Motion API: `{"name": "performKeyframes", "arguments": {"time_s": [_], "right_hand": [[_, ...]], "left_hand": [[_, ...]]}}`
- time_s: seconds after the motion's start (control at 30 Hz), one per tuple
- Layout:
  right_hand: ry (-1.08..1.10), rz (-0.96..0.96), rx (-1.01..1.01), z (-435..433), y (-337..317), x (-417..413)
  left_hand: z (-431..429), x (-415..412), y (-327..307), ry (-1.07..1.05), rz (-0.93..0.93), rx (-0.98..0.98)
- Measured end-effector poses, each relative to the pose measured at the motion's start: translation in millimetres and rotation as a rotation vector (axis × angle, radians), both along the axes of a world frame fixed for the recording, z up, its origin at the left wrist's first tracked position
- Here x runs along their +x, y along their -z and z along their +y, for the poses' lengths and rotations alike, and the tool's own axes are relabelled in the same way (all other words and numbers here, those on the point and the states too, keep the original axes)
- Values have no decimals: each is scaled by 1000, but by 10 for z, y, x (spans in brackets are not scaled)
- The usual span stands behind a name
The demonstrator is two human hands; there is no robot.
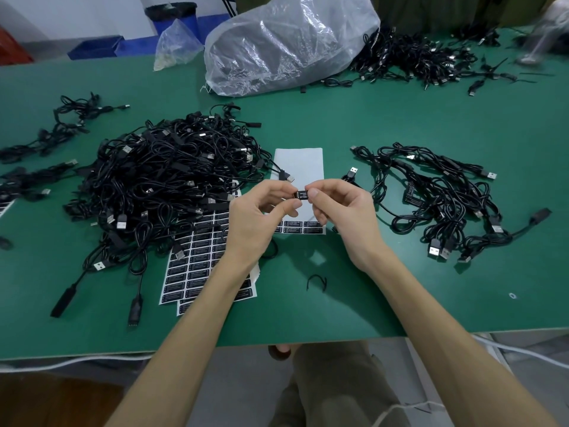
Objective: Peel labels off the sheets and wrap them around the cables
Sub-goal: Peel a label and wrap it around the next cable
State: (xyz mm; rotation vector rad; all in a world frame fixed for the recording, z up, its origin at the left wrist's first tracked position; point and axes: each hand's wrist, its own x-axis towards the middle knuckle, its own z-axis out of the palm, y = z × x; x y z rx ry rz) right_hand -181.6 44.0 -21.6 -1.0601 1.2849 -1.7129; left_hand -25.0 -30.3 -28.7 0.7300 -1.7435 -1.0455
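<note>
Grip: left hand (258, 211) and right hand (341, 208) pinch a black label (302, 195) on a cable (284, 175), mid-frame above the green surface (369, 124).
Writing: the held label's white print is unreadable; the near-bare sheet (300, 167) shows "CONTROLLER".
Pose: forearms converge, fingers curled.
Hidden: full sheets (197, 260) lie partly under the cable pile (160, 180), centre-left.
</note>
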Motion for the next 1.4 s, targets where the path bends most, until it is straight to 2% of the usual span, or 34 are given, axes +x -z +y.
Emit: {"name": "performKeyframes", "arguments": {"time_s": [1.4], "right_hand": [[30,155,12,-40,90,-33]], "left_hand": [[28,-7,-2,-28,-97,-117]]}}
